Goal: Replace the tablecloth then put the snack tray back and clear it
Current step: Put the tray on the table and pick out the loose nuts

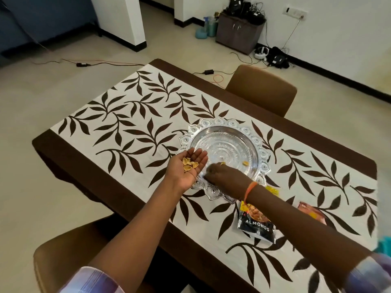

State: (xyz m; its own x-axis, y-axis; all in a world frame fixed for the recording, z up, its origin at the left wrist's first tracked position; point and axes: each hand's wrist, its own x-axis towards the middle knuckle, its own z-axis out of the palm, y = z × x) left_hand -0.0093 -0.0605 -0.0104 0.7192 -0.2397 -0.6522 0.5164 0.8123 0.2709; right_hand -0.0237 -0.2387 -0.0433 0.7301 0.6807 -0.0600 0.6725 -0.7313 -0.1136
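Silver snack tray (257, 142) sits on the leaf-print tablecloth (127, 115) — both apparently back in place. Left hand (189, 166), palm up, fingers spread, cups pistachio shells (189, 163). Right hand (224, 176) pinches inside the tray; one shell (245, 163) remains — clearing nearly done.

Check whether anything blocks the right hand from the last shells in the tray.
Nothing visible does. The right hand is already over the tray, and the loose shell lies on bare metal just beyond it.
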